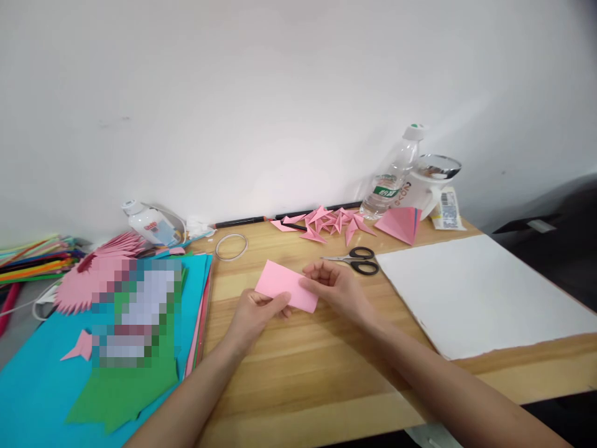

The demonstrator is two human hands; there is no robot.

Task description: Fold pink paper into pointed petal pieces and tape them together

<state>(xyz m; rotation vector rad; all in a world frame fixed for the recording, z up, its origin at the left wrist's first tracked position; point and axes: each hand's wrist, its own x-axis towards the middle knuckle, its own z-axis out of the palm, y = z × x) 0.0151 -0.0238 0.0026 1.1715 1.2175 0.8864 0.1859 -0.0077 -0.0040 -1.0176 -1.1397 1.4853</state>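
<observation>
A small pink paper rectangle (pixel 283 285) is held just above the wooden table (pixel 298 367), between both hands. My left hand (pixel 256 314) pinches its near left edge with thumb and fingers. My right hand (pixel 333 286) grips its right end, fingers curled over the paper. Black-handled scissors (pixel 358 260) lie just beyond my right hand. Further back sits a pile of folded pink paper pieces (pixel 329 223).
A big white sheet (pixel 480 292) covers the table's right side. Blue, green and pink sheets (pixel 56 367) are stacked on the left, with pipe cleaners (pixel 35 258) and a pink fan shape. A tape ring (pixel 231 246), pencils, a plastic bottle (pixel 392 180) and a white glue bottle (pixel 148 223) stand near the wall.
</observation>
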